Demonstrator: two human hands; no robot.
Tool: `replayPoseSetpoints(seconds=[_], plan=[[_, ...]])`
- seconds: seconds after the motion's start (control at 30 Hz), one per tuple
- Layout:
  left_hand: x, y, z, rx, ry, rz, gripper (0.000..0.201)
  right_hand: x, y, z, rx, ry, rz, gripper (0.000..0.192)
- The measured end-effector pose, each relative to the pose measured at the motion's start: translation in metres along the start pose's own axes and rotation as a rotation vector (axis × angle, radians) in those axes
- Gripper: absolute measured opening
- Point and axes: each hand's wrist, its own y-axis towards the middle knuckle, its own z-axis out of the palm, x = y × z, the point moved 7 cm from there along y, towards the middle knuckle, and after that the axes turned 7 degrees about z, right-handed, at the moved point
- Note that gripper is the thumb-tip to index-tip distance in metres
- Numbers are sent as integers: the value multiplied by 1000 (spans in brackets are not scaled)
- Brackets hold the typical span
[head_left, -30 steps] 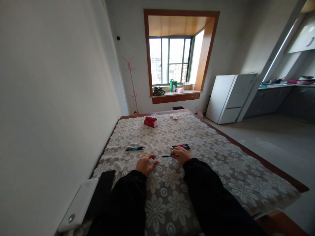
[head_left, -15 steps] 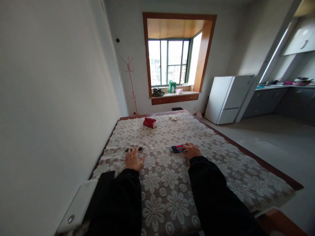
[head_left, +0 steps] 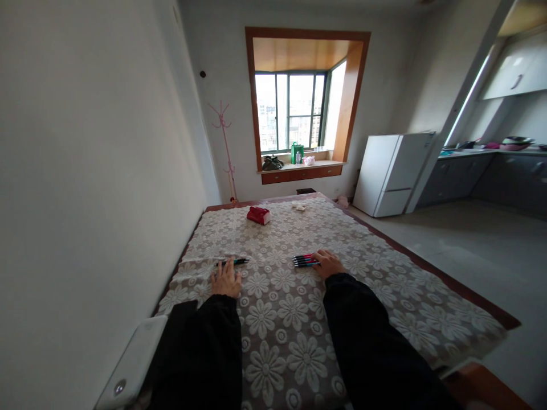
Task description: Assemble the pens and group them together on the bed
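On the tablecloth (head_left: 294, 304) several pens (head_left: 302, 261) lie side by side, with black, red and blue parts showing. My right hand (head_left: 328, 264) is at their right ends, its fingers and thumb closed about them; those ends are hidden under it. To the left, a single dark pen (head_left: 240, 261) with a bluish part lies crosswise. My left hand (head_left: 226, 279) rests palm down with fingers spread, its fingertips at this pen and covering part of it.
Farther along the table sit a red packet (head_left: 258, 215) and a small whitish item (head_left: 299, 207). A white device (head_left: 133, 359) and a black flat object (head_left: 177, 324) lie by the left wall. A fridge (head_left: 391, 173) stands beyond on the right.
My left hand has drawn slightly back and left, exposing more of the single pen. The right hand stays at the several pens. The whole view has shifted slightly.
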Motion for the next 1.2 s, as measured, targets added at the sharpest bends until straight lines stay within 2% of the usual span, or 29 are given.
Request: replayPoseSetpoints(seconds=[0.2,0.47,0.57,0.67,0.77,0.83,0.97,1.07,1.13,1.2], plan=[[-1,0,-14,-102,114,-8,47,6,0,-2,-73,20,-57,15],[-9,-3,-35,-90,93,-5,25,21,-5,-13,-258,143,-188,10],[-10,-4,-35,-72,78,-8,18,24,-8,-22,-354,251,-187,14],[-9,-3,-28,-66,9,24,21,29,-12,-29,-432,372,-160,17],[-17,0,-21,-90,-184,135,26,40,-14,-27,-412,443,-190,17],[-27,1,-18,-99,-413,206,26,48,-15,-23,-360,468,-240,16],[-44,-2,-11,-75,-910,150,23,57,-17,-17,-277,504,-313,15],[-57,-7,-8,-35,-1262,95,44,64,-17,-20,-253,532,-299,15],[-65,-9,-8,-8,-1394,104,49,77,-18,-20,-192,532,-303,14],[-69,-9,-6,49,-1462,102,45,102,-20,-13,-63,499,-373,13]])
